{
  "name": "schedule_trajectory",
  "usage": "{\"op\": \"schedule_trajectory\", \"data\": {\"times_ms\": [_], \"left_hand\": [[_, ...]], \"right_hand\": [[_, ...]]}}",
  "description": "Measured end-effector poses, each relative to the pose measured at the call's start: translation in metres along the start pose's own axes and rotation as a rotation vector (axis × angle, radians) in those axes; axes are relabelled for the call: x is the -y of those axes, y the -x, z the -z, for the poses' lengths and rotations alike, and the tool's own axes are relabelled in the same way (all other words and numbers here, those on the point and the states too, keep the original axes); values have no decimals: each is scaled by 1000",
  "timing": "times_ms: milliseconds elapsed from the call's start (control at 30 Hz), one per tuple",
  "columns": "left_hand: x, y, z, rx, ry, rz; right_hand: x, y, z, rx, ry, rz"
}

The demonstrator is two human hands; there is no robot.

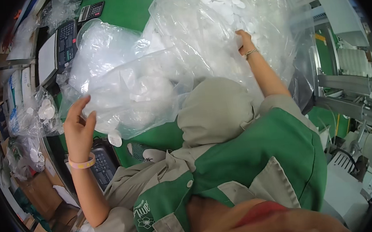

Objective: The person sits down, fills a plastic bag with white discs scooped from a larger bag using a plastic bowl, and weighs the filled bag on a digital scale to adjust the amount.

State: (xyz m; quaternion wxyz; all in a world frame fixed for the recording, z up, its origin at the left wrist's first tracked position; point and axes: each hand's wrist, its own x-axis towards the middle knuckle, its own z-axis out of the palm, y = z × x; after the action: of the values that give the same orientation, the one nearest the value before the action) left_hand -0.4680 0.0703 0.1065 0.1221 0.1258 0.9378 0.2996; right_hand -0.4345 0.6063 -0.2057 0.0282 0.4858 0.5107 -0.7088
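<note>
Green-and-grey work clothing (pixel 249 163) fills the foreground. Beyond it, the left hand (pixel 80 127) touches a clear plastic bag (pixel 137 93) of white discs, fingers spread, while the right hand (pixel 245 40) grasps a larger disc-filled bag (pixel 222 23) above the green table (pixel 122 8).

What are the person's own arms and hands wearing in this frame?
Both forearms are bare below short sleeves of a green and grey work shirt. The left hand has a pink band at the wrist. The right hand has a thin metal bracelet. No gloves.
</note>
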Motion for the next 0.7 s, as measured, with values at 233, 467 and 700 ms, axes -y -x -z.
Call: {"op": "schedule_trajectory", "data": {"times_ms": [233, 467, 700], "left_hand": [[10, -1, -11, 7, 248, 12], [11, -8, -20, -125, 261, -7], [-5, -1, -19, 147, 487, 91]], "right_hand": [[-42, 0, 7, 149, -532, 144], [15, 81, -15, 173, -846, 286], [21, 102, 3, 285, -812, 328]]}}
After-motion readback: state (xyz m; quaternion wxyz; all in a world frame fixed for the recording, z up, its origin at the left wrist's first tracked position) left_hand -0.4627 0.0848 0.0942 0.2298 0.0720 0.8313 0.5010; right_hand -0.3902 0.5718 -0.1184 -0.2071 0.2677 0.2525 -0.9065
